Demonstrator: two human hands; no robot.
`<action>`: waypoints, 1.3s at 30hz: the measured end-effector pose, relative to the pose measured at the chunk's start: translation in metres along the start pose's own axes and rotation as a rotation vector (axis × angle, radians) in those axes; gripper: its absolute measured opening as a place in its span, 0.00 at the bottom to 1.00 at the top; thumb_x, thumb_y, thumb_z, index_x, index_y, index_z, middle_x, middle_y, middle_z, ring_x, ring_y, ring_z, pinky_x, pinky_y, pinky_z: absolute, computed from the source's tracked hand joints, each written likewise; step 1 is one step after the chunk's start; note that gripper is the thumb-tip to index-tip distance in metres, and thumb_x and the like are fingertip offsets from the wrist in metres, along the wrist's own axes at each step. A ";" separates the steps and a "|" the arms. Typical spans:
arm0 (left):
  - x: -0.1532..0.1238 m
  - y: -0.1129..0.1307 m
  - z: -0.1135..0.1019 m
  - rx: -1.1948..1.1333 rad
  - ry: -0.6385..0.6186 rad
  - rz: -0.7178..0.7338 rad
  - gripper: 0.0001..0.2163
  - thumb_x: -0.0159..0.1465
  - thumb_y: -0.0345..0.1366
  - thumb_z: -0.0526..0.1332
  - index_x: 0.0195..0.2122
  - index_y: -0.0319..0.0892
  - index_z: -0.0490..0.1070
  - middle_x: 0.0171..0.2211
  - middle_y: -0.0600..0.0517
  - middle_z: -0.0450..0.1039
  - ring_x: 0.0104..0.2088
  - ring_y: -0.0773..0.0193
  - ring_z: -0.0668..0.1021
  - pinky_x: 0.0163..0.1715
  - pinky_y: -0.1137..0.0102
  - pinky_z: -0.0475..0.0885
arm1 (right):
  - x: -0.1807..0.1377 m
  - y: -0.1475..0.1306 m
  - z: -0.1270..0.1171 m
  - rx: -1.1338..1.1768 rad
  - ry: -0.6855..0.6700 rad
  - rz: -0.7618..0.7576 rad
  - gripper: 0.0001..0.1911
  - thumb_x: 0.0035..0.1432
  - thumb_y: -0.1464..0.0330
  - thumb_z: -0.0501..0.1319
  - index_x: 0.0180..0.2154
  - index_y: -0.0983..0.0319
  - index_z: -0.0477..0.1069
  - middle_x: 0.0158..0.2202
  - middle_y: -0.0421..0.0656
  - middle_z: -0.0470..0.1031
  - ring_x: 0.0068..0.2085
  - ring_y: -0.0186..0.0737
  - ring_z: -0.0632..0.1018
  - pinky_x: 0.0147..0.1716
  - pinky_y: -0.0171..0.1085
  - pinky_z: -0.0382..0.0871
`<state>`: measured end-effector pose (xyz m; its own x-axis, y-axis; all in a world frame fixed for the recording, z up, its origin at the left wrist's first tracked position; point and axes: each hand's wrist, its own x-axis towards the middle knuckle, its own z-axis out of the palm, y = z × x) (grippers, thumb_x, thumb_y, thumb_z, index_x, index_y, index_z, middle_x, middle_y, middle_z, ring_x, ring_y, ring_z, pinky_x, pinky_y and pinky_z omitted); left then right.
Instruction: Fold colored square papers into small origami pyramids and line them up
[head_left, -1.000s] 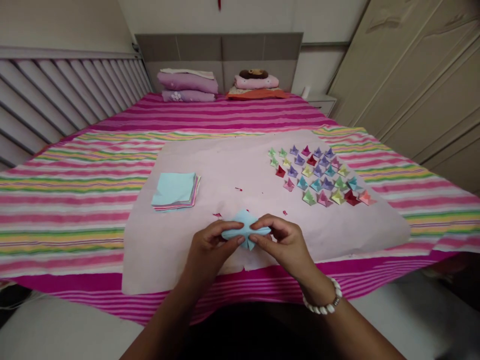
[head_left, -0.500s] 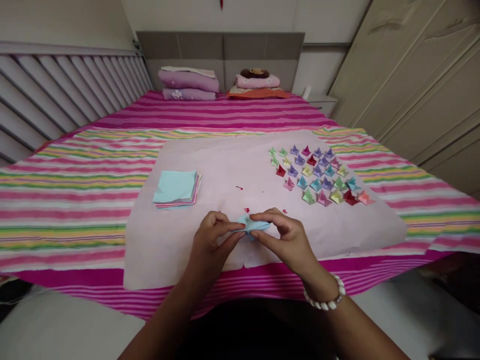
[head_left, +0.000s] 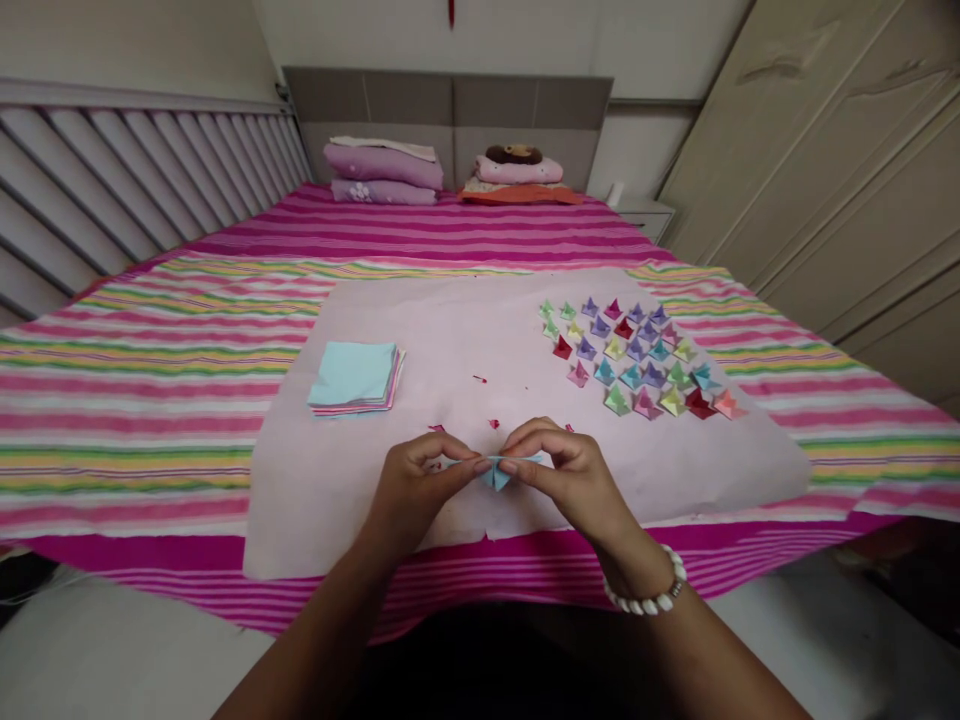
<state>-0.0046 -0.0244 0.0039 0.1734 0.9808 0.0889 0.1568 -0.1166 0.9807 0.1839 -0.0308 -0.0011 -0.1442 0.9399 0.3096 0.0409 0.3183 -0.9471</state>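
Note:
A light blue folded paper is pinched between my two hands, low over the near part of the pale sheet. My left hand grips its left side between thumb and fingers. On the right side, my right hand pinches it the same way; a white bead bracelet circles that wrist. A small pointed flap hangs below the fingertips, and the fingers cover much of the rest. Small red scraps lie just beyond my hands.
To the left sits a stack of square paper, light blue on top. Rows of small folded paper pieces in several colours spread over the right side. Folded bedding rests by the headboard; a slatted rail runs along the left.
The blue paper has been turned in my fingers: its broad, flat face showed before, and now a narrow edge with a downward point shows. My left hand has shifted slightly, uncovering another red scrap.

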 end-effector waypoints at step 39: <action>0.002 -0.020 0.019 -0.632 -0.030 -0.304 0.13 0.50 0.39 0.72 0.36 0.39 0.80 0.25 0.53 0.75 0.26 0.72 0.73 0.31 0.75 0.71 | 0.005 0.004 0.020 0.415 0.097 0.327 0.11 0.52 0.60 0.66 0.27 0.61 0.75 0.26 0.40 0.74 0.31 0.37 0.72 0.34 0.36 0.64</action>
<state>0.0114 -0.0234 -0.0192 0.2401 0.9497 -0.2013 -0.3913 0.2844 0.8752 0.1633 -0.0273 -0.0048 -0.0961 0.9952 -0.0193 -0.3287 -0.0500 -0.9431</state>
